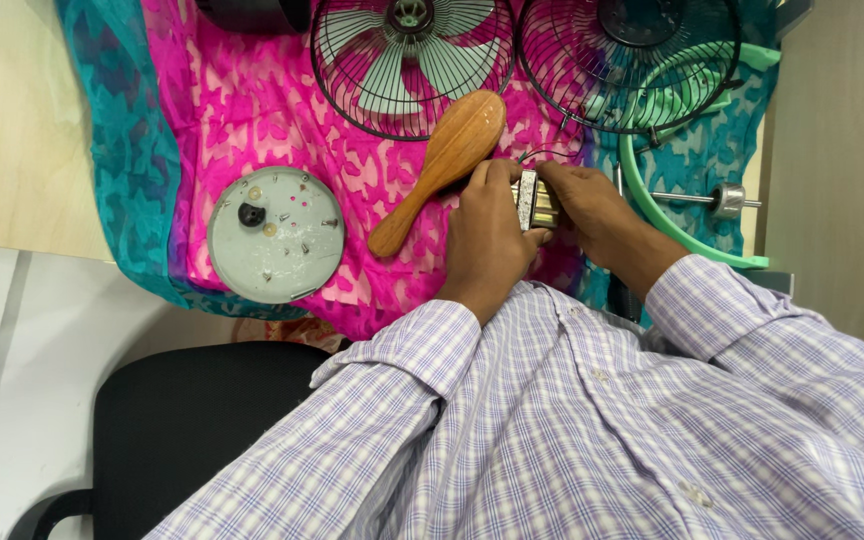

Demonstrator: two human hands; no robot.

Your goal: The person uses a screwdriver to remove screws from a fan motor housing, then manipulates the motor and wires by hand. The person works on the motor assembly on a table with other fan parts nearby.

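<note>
No packages, labels, signs or screens show anywhere — none on table, cloth or wall.

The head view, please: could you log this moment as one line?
left hand: grips small metal part | right hand: grips same part | nearby: wooden brush, grey round plate, fan grille, green ring, pink cloth

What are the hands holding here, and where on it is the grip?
Both hands, left and right, hold a small silvery metal block-shaped part between them, gripping its opposite sides; fingers cover most of it.
</note>
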